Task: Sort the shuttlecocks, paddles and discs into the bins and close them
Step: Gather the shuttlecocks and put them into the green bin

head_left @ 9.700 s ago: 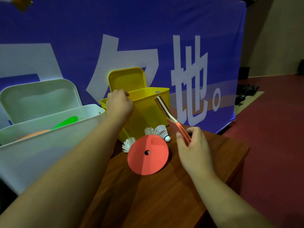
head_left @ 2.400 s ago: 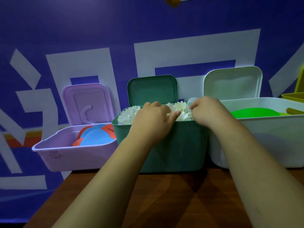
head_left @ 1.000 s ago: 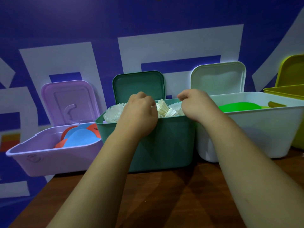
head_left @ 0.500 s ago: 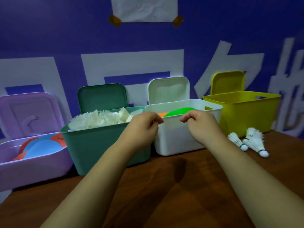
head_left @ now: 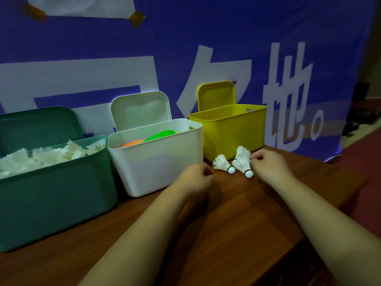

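Observation:
Three white shuttlecocks lie on the wooden table (head_left: 237,213) in front of the yellow bin (head_left: 233,131): one on the left (head_left: 221,163), one on the right (head_left: 241,164) and one behind it (head_left: 243,151). My right hand (head_left: 270,166) pinches the feather edge of the right shuttlecock with curled fingertips. My left hand (head_left: 195,176) hovers curled just left of the left shuttlecock, holding nothing. The green bin (head_left: 53,186) is heaped with shuttlecocks (head_left: 45,156). The white bin (head_left: 158,162) holds a green disc (head_left: 160,134) and an orange one (head_left: 132,143).
All three bins stand in a row against a blue banner (head_left: 185,48), their lids (head_left: 142,108) tipped up and open. The table's right edge (head_left: 350,193) drops off to a red floor close beside my right hand.
My view has swung right from the green bin to the yellow one. Both hands have left the green and white bins and come down to the shuttlecocks on the table.

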The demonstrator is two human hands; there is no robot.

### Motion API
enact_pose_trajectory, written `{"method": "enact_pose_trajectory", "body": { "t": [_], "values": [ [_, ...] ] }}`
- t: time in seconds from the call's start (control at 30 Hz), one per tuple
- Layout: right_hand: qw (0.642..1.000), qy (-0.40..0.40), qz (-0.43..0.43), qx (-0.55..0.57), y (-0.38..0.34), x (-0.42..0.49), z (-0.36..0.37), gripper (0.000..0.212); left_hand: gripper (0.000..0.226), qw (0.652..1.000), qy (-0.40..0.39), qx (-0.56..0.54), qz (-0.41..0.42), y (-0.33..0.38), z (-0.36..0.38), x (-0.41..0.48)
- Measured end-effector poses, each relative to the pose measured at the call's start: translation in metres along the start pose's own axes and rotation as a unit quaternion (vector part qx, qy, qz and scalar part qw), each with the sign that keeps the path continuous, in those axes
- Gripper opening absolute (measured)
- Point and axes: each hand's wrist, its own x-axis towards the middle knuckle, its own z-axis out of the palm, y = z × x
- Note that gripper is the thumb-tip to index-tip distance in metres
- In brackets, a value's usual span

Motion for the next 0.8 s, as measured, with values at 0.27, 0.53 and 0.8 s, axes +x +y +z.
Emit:
{"method": "enact_pose_trajectory", "body": {
  "t": [0.27,0.53,0.8],
  "values": [
    [0.998,-0.053,0.015,0.017,0.049,0.033,0.034,0.073,0.065,0.989,0.122,-0.068,-0.05,0.015,0.077,0.07],
    [0.994,-0.089,-0.046,-0.04,0.052,0.033,0.037,0.055,0.046,0.978,0.133,-0.153,-0.053,-0.001,0.077,0.069],
    [0.993,-0.069,-0.091,0.011,0.046,0.018,0.03,0.054,0.009,0.963,0.143,-0.225,-0.034,0.005,0.07,0.043]
  ]
}}
